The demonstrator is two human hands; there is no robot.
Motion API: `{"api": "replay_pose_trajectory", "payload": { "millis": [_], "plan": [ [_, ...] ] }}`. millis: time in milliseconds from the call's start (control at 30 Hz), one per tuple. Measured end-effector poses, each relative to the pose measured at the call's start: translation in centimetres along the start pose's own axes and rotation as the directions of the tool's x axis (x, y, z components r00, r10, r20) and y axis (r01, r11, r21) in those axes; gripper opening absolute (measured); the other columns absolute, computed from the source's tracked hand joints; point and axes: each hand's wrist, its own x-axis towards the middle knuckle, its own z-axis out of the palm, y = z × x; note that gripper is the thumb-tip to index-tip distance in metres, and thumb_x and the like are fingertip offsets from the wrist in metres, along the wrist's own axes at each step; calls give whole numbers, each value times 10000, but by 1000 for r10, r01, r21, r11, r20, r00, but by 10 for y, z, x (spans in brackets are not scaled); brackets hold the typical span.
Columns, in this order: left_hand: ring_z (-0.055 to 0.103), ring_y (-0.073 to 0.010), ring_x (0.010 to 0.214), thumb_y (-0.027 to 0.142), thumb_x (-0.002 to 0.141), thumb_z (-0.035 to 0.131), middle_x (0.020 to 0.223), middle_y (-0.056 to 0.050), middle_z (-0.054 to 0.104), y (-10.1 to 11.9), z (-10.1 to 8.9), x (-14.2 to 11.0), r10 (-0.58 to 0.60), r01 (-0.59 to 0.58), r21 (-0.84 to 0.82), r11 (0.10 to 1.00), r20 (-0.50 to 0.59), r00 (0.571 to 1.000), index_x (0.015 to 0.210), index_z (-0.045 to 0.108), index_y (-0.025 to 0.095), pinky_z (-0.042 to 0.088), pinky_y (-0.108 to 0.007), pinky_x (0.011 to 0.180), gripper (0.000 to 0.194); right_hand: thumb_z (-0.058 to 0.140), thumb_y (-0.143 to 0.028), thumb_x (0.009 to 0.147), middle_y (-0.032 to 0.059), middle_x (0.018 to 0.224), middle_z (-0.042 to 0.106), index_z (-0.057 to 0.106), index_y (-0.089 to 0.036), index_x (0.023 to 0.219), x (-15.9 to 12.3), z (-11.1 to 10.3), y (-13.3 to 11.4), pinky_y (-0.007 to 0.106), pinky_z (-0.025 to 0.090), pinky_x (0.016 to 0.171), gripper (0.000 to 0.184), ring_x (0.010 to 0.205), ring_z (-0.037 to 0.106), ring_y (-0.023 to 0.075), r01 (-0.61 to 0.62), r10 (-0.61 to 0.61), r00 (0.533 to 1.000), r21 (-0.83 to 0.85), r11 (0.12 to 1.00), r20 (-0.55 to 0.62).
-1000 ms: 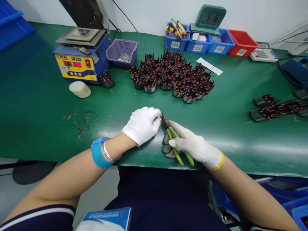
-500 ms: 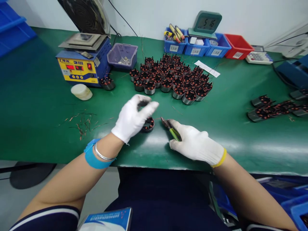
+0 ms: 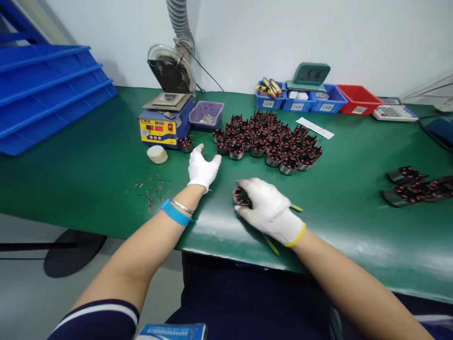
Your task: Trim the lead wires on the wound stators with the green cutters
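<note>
The right hand [image 3: 267,208] was clamped around a copper-wound core [image 3: 242,197], partly hiding it; green pliers [image 3: 272,245] showed only handle ends; the left hand [image 3: 203,170] held thumb and fingers apart

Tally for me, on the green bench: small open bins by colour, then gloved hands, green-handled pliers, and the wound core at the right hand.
Blue bins: 3
Red bin: 1
Purple bin: 1
Gloved hands, left hand and right hand: 2
Pliers, partly hidden: 1
Wound core at the right hand: 1
Total: 9
</note>
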Motion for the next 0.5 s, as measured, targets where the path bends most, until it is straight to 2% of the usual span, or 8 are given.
{"api": "replay_pose_trajectory", "payload": {
  "millis": [67, 100, 200, 233, 267, 333, 400, 500],
  "plan": [
    [461, -280, 1315, 416, 776, 615, 1429, -158, 465, 2, 0, -2, 12, -10, 77, 997, -30, 999, 1361, 419, 133, 394, -417, 1105, 678, 593, -422, 807, 117, 1165, 640, 551, -187, 1318, -16, -15, 32, 418, 495, 889, 564, 1028, 624, 285, -207, 211, 970, 41, 977, -120],
    [446, -295, 1323, 414, 771, 618, 1441, -160, 447, 3, 0, -2, 32, -27, 115, 993, -42, 999, 1366, 419, 131, 391, -429, 1105, 689, 595, -456, 792, 132, 1172, 640, 545, -185, 1328, -27, -24, 52, 442, 504, 867, 602, 1024, 632, 307, -336, 338, 927, 37, 941, -163],
    [424, -317, 1332, 407, 763, 616, 1496, -158, 376, 4, -2, 1, 106, -88, 208, 974, -79, 991, 1394, 402, 135, 392, -446, 1101, 721, 571, -587, 756, 192, 1155, 634, 540, -266, 1350, -59, -60, 110, 492, 485, 704, 676, 1035, 626, 403, -704, 680, 706, -87, 705, -196],
    [417, -317, 1339, 406, 764, 612, 1518, -161, 343, 3, -4, 4, 123, -96, 226, 969, -107, 987, 1410, 384, 128, 391, -444, 1103, 740, 538, -617, 770, 209, 1191, 610, 498, -340, 1381, -69, -71, 125, 483, 451, 636, 672, 1066, 614, 411, -752, 739, 659, -130, 646, -140],
    [415, -313, 1345, 405, 769, 604, 1539, -166, 306, 2, -7, 8, 136, -101, 233, 967, -139, 981, 1429, 359, 118, 392, -435, 1104, 760, 527, -636, 753, 224, 1252, 569, 450, -405, 1400, -77, -80, 135, 507, 410, 594, 691, 1114, 578, 450, -818, 798, 575, -159, 553, -182],
    [455, -303, 1322, 397, 784, 580, 1563, -177, 255, -2, -14, 15, 130, -88, 228, 970, -173, 976, 1472, 287, 104, 415, -419, 1086, 803, 513, -663, 748, 284, 1352, 462, 382, -397, 1447, -88, -90, 139, 563, 376, 600, 759, 1211, 479, 513, -856, 790, 514, -150, 494, -335],
    [536, -320, 1247, 388, 796, 560, 1550, -184, 289, -7, -22, 23, 74, -46, 236, 971, -111, 991, 1515, 193, 125, 456, -451, 1034, 850, 510, -645, 784, 325, 1349, 452, 396, -263, 1467, -90, -85, 124, 601, 405, 706, 791, 1243, 446, 516, -783, 647, 582, -125, 609, -493],
    [601, -375, 1150, 384, 801, 545, 1475, -195, 418, -11, -32, 30, 1, -3, 313, 950, 8, 1000, 1540, 125, 150, 475, -528, 969, 881, 512, -506, 870, 289, 1248, 567, 510, -105, 1361, -76, -53, 79, 535, 451, 933, 634, 1202, 526, 417, -382, 281, 839, -139, 914, -466]
  ]
}}
